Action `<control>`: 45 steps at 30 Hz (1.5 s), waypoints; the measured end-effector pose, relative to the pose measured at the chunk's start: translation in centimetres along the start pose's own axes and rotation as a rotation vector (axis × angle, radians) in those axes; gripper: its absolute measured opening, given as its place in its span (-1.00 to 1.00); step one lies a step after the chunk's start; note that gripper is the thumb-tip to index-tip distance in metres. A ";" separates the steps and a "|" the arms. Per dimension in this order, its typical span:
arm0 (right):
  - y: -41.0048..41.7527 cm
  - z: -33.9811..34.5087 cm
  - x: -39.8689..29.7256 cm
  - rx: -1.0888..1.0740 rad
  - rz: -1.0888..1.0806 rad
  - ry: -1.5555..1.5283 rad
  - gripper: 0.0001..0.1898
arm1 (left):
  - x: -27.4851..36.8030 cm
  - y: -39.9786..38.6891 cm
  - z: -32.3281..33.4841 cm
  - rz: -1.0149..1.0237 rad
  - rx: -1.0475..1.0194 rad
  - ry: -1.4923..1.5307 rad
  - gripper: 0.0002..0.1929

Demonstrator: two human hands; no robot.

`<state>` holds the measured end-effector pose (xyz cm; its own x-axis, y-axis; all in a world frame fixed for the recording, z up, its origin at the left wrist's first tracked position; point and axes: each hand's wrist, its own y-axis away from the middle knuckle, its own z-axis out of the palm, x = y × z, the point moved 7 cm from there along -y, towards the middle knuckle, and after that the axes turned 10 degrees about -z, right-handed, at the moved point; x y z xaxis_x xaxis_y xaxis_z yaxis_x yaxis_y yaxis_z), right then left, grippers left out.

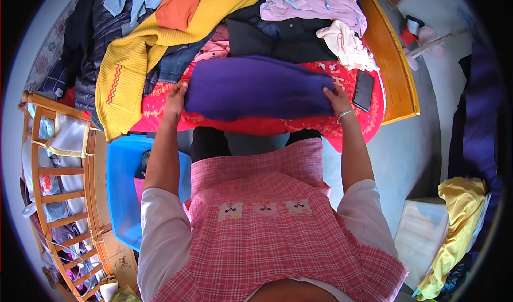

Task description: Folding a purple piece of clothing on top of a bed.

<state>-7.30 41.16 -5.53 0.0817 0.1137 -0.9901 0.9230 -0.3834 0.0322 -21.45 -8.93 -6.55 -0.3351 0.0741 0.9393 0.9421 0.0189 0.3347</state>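
Observation:
A dark purple cloth (256,87), folded into a wide band, stretches between my two hands above the bed's front edge. My left hand (176,97) grips its left end, with the thumb on top. At the opposite end my right hand (338,98), with a bangle on the wrist, pinches the edge of the same cloth. Under it lies a red patterned bedcover (160,105). A smartphone (363,90) rests on the cover just right of my right hand. Left of my left hand, a yellow ribbed knit garment (120,85) hangs over the edge.
Heaped clothes cover the back, among them a black garment (280,41), a pink printed garment (316,3) and a cream cloth (346,43). A wooden bed board (390,61) borders the right. A blue plastic tub (124,206) and a wooden railing (60,198) stand at left.

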 end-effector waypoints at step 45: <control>3.1 -9.4 -5.3 0.234 -0.253 1.532 -0.65 | -5.5 3.3 1.5 -0.065 0.028 0.064 -0.80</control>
<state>-1.29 47.96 1.13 0.3634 0.9248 0.1127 0.9065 -0.3231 -0.2718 -16.52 -7.75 -10.75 -0.3942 0.0081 0.9190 0.9181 0.0492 0.3934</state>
